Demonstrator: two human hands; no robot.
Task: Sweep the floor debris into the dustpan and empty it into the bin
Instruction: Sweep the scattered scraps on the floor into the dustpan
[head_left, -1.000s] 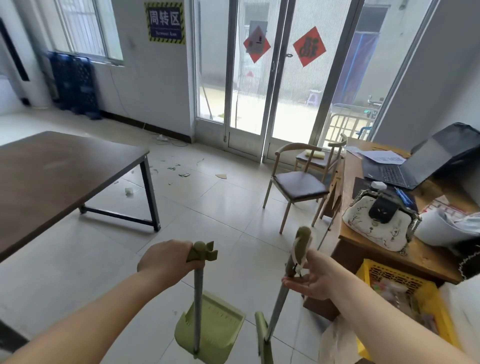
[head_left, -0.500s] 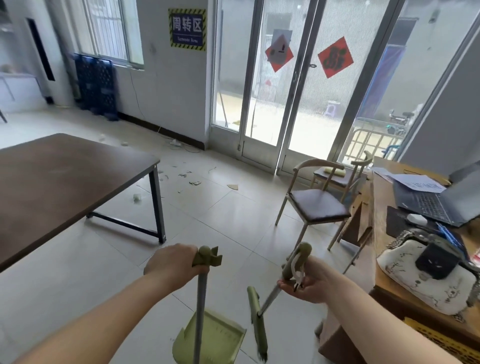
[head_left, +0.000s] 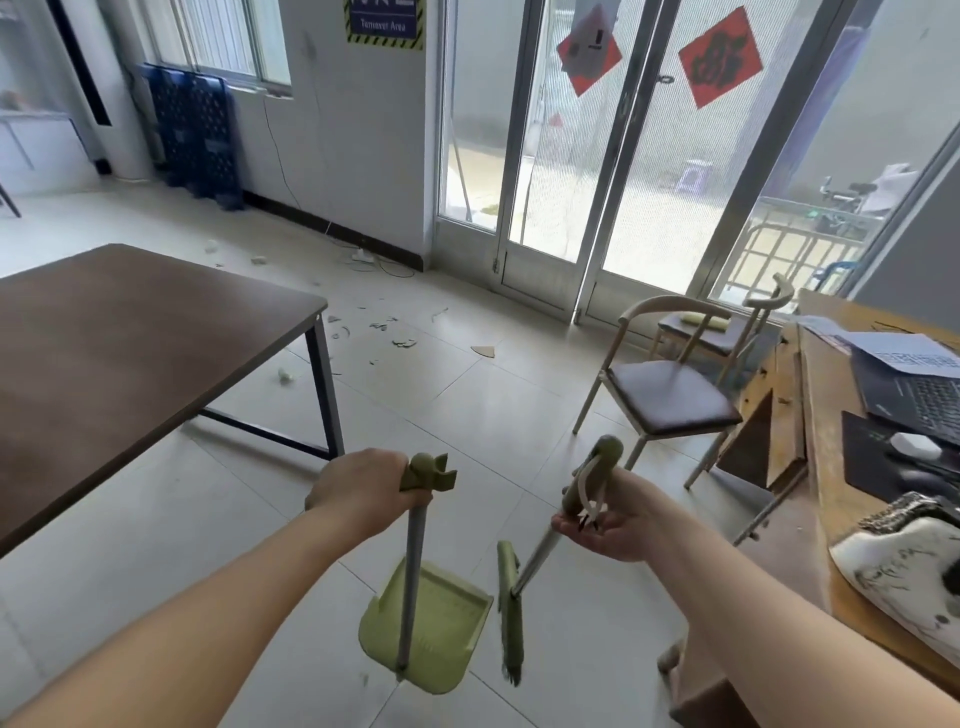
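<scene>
My left hand (head_left: 361, 491) grips the top of the long handle of a green dustpan (head_left: 436, 629), whose pan hangs low over the tiled floor in front of me. My right hand (head_left: 610, 525) holds the green handle end of a small broom (head_left: 509, 608), its shaft slanting down-left to the bristle head right of the pan. Floor debris (head_left: 395, 332), scraps and bits of paper, lies scattered ahead near the dark table's far corner and toward the glass doors. No bin shows in this view.
A dark brown table (head_left: 119, 353) with black legs stands at left. A wooden chair (head_left: 670, 400) and a second chair behind it stand at right, beside a wooden desk (head_left: 826, 447) with a laptop and a white bag. Glass doors (head_left: 597, 156) are ahead.
The view has swung left and moved forward, so the yellow basket at right has left the frame. Both hands keep their hold; the broom head has swung slightly away from the pan.
</scene>
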